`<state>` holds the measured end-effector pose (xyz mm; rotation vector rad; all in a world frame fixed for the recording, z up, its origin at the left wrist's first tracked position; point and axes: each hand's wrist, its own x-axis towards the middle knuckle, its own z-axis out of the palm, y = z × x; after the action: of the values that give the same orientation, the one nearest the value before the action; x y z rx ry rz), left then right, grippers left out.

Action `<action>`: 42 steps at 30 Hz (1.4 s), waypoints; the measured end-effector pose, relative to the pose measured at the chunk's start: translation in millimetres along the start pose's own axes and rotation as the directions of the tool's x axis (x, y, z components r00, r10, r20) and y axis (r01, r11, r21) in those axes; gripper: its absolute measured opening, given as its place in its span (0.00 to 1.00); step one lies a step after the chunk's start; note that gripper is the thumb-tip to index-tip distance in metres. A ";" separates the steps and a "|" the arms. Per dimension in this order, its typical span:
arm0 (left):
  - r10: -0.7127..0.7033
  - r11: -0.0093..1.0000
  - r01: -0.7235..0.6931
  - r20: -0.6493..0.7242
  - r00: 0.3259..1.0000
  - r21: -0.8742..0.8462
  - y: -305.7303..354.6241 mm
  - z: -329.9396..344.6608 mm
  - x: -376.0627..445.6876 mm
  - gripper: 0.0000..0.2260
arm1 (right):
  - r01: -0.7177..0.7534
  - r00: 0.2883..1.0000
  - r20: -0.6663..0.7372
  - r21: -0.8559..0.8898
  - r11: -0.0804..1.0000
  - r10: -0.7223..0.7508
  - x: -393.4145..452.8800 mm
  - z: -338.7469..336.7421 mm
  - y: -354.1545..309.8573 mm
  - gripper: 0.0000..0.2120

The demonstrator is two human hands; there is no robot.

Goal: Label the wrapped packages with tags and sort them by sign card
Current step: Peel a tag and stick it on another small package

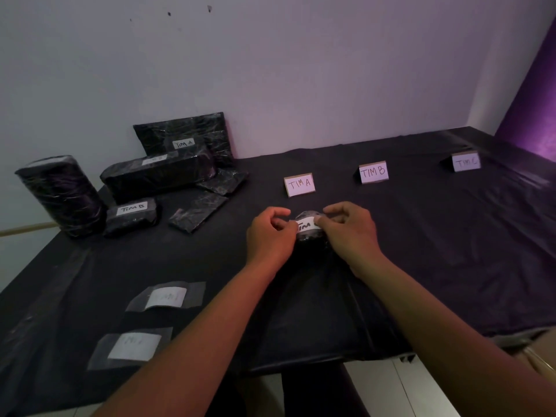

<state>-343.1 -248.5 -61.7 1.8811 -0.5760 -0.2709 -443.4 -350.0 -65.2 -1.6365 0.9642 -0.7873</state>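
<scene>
The small wrapped package [310,236] is held on the counter [421,251] between both hands, with a white tag [307,224] marked "TIM" lying across its top. The left hand [270,236] is curled at the tag's left end, its grip pinched on that edge; the right hand [349,230] is curled at the tag's right end, its grip closed on the tag there, so the last letter is hidden. Just beyond the grip the TIM A sign card [299,185] is stood upright, with the TIM B sign card [373,172] farther right and the TIM C sign card [465,161] well to the right of that. Far to the left of the grip other black-wrapped packages are gathered against the wall: a flat package tagged TIM A [183,136], a long box [156,177], a small package tagged TIM B [131,216], an upright cylinder [60,194] and two flat untagged packets [198,215]. Nearer than the grip and to its left, two spare tags [165,297] backed with clear tape are laid flat on the counter.
</scene>
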 end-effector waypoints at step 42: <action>0.022 0.847 -0.048 -0.055 0.998 -0.530 9.9 0.0 -2.7 0.14 | -0.128 0.987 0.160 0.705 0.698 0.019 -23.9 36.9 -32.3 0.15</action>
<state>-348.0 -250.0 -52.8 1.3313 -0.4450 -0.3242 -415.9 -307.9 -44.0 -0.9363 0.5038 -0.8388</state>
